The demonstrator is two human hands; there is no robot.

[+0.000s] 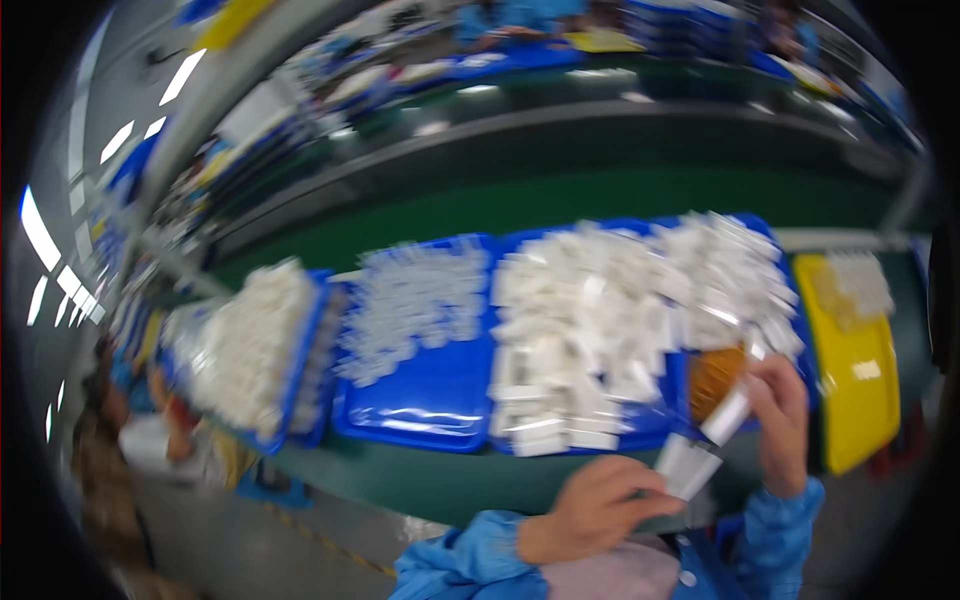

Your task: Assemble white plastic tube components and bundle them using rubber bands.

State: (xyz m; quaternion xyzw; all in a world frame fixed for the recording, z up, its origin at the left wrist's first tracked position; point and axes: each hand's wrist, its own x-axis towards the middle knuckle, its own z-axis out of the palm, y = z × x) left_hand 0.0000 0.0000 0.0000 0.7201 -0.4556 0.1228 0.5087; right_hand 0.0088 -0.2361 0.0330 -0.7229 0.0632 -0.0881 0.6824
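Note:
My left hand [600, 505] pinches a flat white rectangular piece [688, 467] between thumb and fingers, in front of the trays. Just above and to its right, my right hand [782, 415] is closed on a narrower white piece [727, 413], held at a slant. The two white pieces come close together; blur hides whether they touch. Beyond my right hand lies a brown-orange patch [714, 378] in a blue tray [806, 340], next to a heap of white wrapped pieces [722, 265]. Blue sleeves cover both my forearms.
A second blue tray [505, 300] holds piled white blocks [570, 320]. Left of it, small translucent parts [415, 300] lie in another blue tray [410, 418]. Bagged white parts [250, 350] stand far left, a yellow tray [858, 390] right. People sit across the green bench [600, 195].

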